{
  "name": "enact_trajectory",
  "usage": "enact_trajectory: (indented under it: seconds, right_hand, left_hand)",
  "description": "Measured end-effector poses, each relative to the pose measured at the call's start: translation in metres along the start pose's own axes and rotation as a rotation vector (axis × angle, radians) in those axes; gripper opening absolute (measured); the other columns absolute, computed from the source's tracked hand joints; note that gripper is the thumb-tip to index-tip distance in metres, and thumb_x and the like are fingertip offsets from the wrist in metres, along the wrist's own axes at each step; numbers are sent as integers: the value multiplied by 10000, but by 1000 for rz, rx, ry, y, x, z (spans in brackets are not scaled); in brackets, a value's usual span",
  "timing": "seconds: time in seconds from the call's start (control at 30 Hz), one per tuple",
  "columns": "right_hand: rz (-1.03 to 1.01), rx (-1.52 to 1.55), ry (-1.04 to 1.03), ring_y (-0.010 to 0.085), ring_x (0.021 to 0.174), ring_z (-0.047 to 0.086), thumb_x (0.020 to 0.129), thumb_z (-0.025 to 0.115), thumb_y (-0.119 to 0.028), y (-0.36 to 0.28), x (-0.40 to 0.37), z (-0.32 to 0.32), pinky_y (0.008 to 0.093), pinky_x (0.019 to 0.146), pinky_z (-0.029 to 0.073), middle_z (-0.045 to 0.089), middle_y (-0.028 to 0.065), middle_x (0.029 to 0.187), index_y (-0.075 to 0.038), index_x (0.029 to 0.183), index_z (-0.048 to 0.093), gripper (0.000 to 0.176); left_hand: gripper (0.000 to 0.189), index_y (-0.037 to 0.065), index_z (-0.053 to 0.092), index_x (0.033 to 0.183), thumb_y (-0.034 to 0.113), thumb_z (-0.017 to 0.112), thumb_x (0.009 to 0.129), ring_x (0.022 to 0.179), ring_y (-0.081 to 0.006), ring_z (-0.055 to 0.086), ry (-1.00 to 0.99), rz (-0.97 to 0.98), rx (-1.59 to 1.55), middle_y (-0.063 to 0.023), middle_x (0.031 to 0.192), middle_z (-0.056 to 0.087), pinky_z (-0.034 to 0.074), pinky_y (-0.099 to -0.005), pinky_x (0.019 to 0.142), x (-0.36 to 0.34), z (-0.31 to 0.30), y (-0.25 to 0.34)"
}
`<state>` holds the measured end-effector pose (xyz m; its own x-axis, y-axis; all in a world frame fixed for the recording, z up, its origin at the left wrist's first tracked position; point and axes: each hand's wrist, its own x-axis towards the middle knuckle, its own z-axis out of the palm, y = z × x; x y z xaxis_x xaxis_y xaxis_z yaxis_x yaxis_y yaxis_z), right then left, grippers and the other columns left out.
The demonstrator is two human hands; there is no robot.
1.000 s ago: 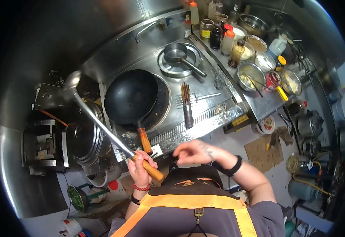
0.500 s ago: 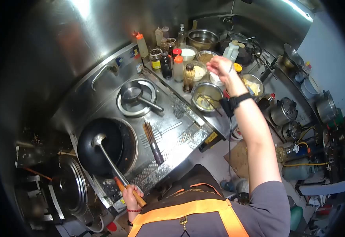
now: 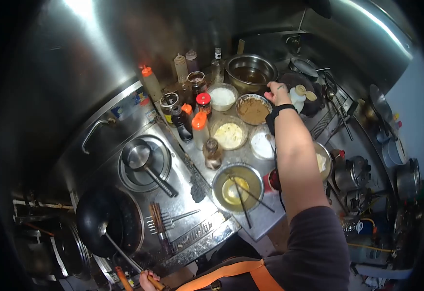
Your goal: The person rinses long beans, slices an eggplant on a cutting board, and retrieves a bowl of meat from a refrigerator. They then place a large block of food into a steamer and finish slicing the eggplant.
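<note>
My left hand [image 3: 149,280], at the bottom edge, is closed around the wooden handle of a long ladle [image 3: 124,254]. The ladle's bowl end rests inside a black wok [image 3: 91,213]. Beside that hand sticks out an orange-brown handle [image 3: 123,278]. My right hand [image 3: 279,93] is stretched out over the far counter with its fingers curled in. It is near the rim of a large steel basin [image 3: 250,60] of dark liquid, a bowl of brown powder [image 3: 254,110] and a white plastic bottle [image 3: 297,97]. Whether anything is between those fingers is hidden.
Squeeze bottles [image 3: 200,127], jars and bowls of white powder [image 3: 222,97] crowd the counter. A steel bowl with chopsticks [image 3: 236,186] stands at the near edge. A small pan [image 3: 137,154] rests in a round basin. A brush [image 3: 161,228] lies by the wok; pots [image 3: 352,170] stand right.
My right hand has moved farther over the counter, its fingers going from spread to curled. The view has shifted toward the counter. My left hand still holds the ladle in the wok.
</note>
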<state>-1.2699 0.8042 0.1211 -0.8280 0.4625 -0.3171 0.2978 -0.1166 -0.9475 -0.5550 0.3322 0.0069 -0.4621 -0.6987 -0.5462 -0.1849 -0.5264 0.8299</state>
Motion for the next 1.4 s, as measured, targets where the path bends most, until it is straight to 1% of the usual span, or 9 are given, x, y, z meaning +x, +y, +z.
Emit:
enact_trajectory:
  seconds: [0.2,0.23,0.3,0.5,0.63,0.73,0.87,0.9,1.4]
  right_hand:
    - [150,76,-3,332,782,592,811,636,-117,52,83,25,395,653,566,504,218,1017,58,1134,493,395]
    - [165,99,-17,339,803,595,816,635,-120,54,82,27,401,671,566,506,226,1045,52,1145,490,399]
    - [202,123,-15,354,863,603,831,631,-133,53,83,33,415,712,563,506,241,1119,32,1174,476,412]
    - [229,157,-68,354,904,596,824,658,-155,63,108,41,418,703,573,500,252,1125,38,1198,440,473]
    - [217,283,-94,400,891,599,828,665,-166,67,120,58,423,705,593,473,258,1184,37,1225,423,506]
    - [262,426,-94,403,900,601,840,647,-142,71,142,73,411,646,615,471,232,1201,28,1226,426,476]
    - [239,416,-48,422,863,615,849,606,-107,60,139,81,398,590,628,453,274,1210,100,1219,411,467]
    - [260,410,-37,438,831,613,854,581,-91,64,147,82,405,590,629,475,289,1159,114,1204,408,441]
    - [299,311,122,268,657,620,807,541,-114,84,177,89,377,542,580,569,201,886,66,999,481,271]
  left_hand:
    - [238,91,478,849,319,485,916,509,-124,469,134,-4,64,-33,699,507,422,-272,455,15,15,-16]
    - [315,156,552,828,452,485,915,585,-156,461,77,-485,35,-11,742,529,423,-339,501,60,-66,-38]
    - [294,172,545,898,460,486,911,660,-147,471,203,-216,86,-8,815,529,425,-365,560,28,-10,-29]
    - [336,220,523,1106,485,491,902,886,-118,502,155,-261,-96,-1,1034,532,428,-444,737,16,27,-17]
    - [430,252,508,1245,502,494,895,1036,-99,523,-506,-1002,-840,4,1180,534,431,-496,855,21,-16,4]
    - [398,87,516,920,484,486,911,528,-135,513,230,-121,-120,-44,756,558,465,-274,479,-28,87,7]
    - [569,73,416,1328,497,368,952,926,-358,555,-367,-186,-595,-179,1187,532,476,-467,804,-26,18,-14]
    - [539,94,543,963,617,443,880,662,-185,586,215,-42,-144,-68,825,600,523,-311,552,-46,76,-1]
    - [509,127,584,889,624,474,861,661,-193,643,392,-76,-149,-15,772,624,570,-363,631,-62,44,-11]
